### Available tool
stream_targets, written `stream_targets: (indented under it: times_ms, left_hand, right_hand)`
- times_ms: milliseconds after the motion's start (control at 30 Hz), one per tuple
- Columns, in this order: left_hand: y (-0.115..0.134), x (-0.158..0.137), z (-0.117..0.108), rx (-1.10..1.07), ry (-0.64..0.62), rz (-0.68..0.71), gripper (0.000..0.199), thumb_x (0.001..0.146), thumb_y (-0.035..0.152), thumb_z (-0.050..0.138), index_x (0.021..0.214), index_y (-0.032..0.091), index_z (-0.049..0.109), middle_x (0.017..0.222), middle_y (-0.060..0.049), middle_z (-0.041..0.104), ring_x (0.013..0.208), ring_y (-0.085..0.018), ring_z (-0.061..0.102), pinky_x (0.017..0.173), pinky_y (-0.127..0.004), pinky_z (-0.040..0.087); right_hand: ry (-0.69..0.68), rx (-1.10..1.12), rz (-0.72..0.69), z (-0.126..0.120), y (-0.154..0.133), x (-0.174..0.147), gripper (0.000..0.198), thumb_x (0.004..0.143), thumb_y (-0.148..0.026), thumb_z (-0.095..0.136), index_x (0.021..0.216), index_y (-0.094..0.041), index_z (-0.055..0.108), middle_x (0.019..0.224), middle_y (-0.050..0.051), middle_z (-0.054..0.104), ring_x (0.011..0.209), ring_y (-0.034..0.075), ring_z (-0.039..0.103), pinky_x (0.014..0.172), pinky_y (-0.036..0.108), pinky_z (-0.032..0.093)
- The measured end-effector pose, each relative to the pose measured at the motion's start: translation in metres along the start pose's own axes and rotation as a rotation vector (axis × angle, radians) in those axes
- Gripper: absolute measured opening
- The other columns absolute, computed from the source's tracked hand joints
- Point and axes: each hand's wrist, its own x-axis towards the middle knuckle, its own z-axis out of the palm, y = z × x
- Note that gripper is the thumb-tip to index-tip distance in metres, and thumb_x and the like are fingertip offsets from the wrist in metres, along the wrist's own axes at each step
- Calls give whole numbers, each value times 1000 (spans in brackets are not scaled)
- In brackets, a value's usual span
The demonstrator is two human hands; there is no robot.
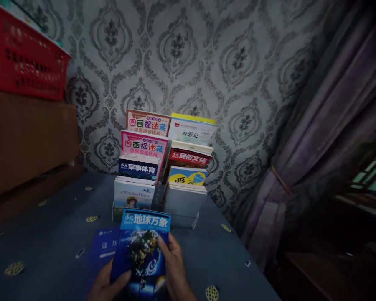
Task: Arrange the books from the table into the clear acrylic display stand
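A blue book (144,246) with a picture of the Earth on its cover is held upright, tilted back, in front of me. My left hand (109,281) grips its lower left edge, thumb over the cover. On the right edge, my right hand (175,261) holds it with the thumb on the front. Behind it stands a clear stepped book rack (182,218) with two columns of books. Its lower left front holds a pale book (133,192), partly hidden by the blue book. A blue booklet (102,246) lies on the table, partly covered.
The table (69,217) has a dark blue-grey cloth with small yellow patterns. At left, a red plastic basket (28,58) sits on a brown wooden box (31,138). Patterned wallpaper rises behind the rack. A tied purple-grey curtain (278,200) hangs at right, beyond the table edge.
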Motion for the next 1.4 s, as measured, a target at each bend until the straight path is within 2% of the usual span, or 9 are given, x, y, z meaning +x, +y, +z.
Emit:
stream_targets:
  times_ms: [167,300,433,500,767,867,1067,1233,1400]
  left_hand:
    - [-4,3,-5,165,58,108,58,59,58,80,106,25,73,111,-5,75,121,-37,60,107,-50,46]
    - [-2,15,-10,296,99,199,57,61,57,79,108,26,73,117,-6,73,127,-37,55,108,-48,46]
    - [-2,26,-2,510,0,335,56,72,58,70,115,22,71,118,-8,71,121,-36,59,103,-45,50]
    - [1,29,11,618,-103,384,55,78,57,63,120,22,68,118,-9,71,117,-33,61,101,-42,50]
    - [63,35,89,493,-511,486,51,93,58,42,120,20,63,113,-7,70,110,-25,61,97,-34,49]
    - [85,59,112,211,-413,569,50,99,53,30,125,20,57,134,-8,60,129,-23,51,108,-35,41]
    - [92,118,144,287,-163,739,58,91,26,46,146,12,36,154,-16,39,144,-26,34,122,-45,22]
    - [79,126,153,403,-83,874,63,84,14,45,147,13,38,151,-16,44,142,-27,37,121,-47,26]
    - [69,120,156,435,-20,1004,56,89,14,39,145,11,39,142,-18,51,136,-27,44,116,-46,35]
  right_hand:
    - [3,-25,-51,-1,-12,3,40,71,-48,80,100,-21,73,93,4,77,83,23,71,80,37,57]
    - [-122,-189,-109,-15,-39,10,38,68,-49,83,91,-20,75,81,3,75,73,20,69,79,36,56]
    - [-149,-335,-50,-42,-68,9,39,66,-49,84,89,-19,75,77,2,73,58,14,62,53,26,54]
    - [-79,-310,-8,-54,-78,5,42,66,-49,84,95,-21,74,84,3,74,60,15,64,45,25,52]
    - [237,-112,-181,-91,-120,5,34,58,-39,91,82,-23,73,90,3,77,81,24,72,69,42,63]
    - [318,-80,-249,-96,-146,10,31,60,-39,90,84,-28,73,94,-1,78,81,21,72,71,40,63]
    - [290,-138,-460,-76,-200,12,21,68,-40,85,83,-35,72,97,-5,77,87,18,72,70,34,63]
    - [192,-326,-594,-35,-243,23,8,79,-42,75,84,-38,71,123,-5,70,119,24,62,87,42,62]
    - [32,-354,-668,15,-275,56,11,81,-37,71,91,-43,71,128,-11,66,136,18,48,104,37,53]
